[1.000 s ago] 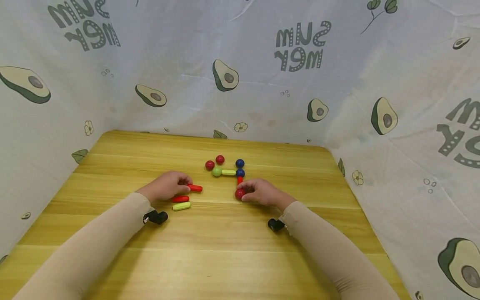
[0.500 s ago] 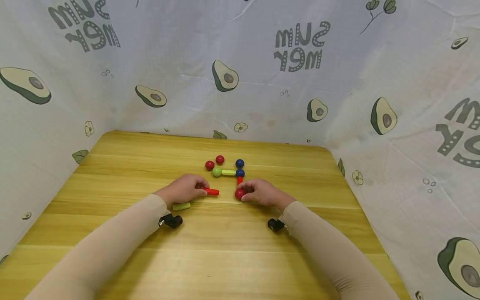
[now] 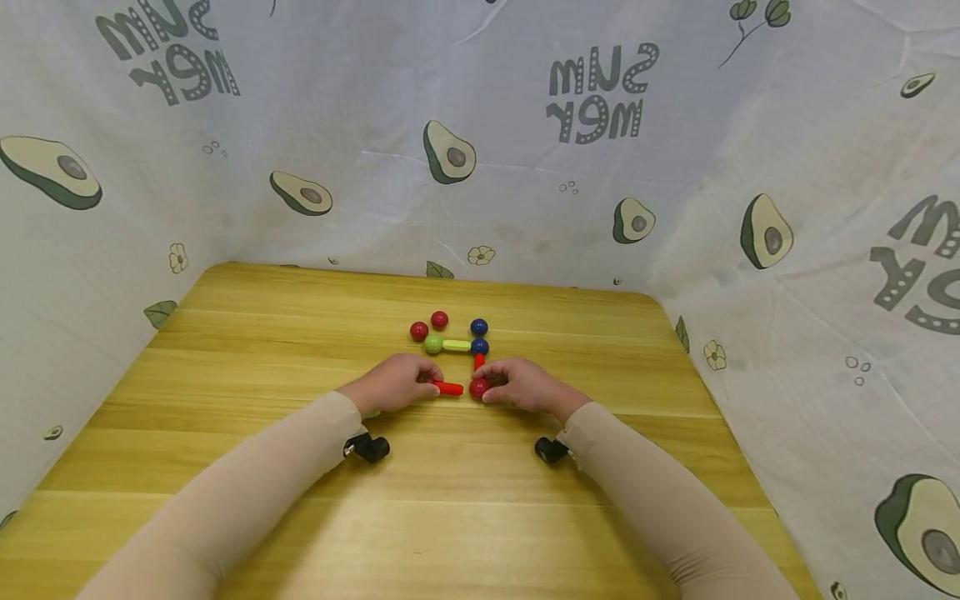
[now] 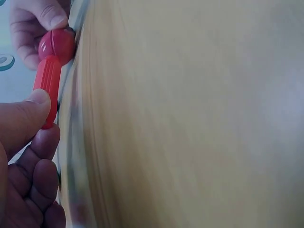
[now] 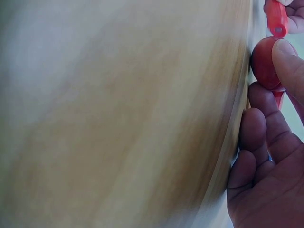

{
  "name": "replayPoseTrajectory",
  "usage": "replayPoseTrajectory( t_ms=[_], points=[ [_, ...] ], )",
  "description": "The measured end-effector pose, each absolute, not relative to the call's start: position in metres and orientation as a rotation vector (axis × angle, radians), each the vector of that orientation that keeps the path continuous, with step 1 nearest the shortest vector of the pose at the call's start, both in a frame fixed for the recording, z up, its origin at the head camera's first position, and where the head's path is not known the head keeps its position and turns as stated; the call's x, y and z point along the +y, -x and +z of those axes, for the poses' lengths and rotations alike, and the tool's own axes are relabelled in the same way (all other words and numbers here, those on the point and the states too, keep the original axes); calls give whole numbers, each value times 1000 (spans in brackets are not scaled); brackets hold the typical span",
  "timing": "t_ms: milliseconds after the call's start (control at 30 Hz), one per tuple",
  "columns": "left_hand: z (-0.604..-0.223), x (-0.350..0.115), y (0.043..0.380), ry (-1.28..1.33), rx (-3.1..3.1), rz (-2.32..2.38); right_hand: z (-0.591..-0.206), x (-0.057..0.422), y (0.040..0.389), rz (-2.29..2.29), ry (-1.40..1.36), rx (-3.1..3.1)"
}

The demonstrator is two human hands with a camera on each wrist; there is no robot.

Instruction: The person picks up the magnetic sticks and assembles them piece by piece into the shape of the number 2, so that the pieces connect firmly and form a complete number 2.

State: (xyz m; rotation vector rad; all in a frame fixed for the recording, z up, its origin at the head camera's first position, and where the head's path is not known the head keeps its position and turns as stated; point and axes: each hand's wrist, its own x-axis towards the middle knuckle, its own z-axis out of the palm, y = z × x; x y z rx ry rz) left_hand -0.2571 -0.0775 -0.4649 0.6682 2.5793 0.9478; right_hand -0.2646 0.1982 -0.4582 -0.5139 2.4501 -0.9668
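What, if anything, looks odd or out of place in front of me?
The cloth behind the table stands out: its "summer" lettering reads mirrored, as if the back faced out. I see nothing spilled or broken, including the red rod in your left hand and the red ball in your right hand.

Mirror-reversed grey lettering (image 3: 592, 118), "sum / mer", on white cloth (image 3: 360, 83): once at upper left, once right of centre, again at right edge, cut off to "m / er"
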Motion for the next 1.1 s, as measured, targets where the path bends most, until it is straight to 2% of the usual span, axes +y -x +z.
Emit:
replayPoseTrajectory(
  t_ms=[1100],
  points=[
    [-464, -68, 256, -668, 2584, 949, -458, 198, 264, -976, 513, 2445]
  ],
)
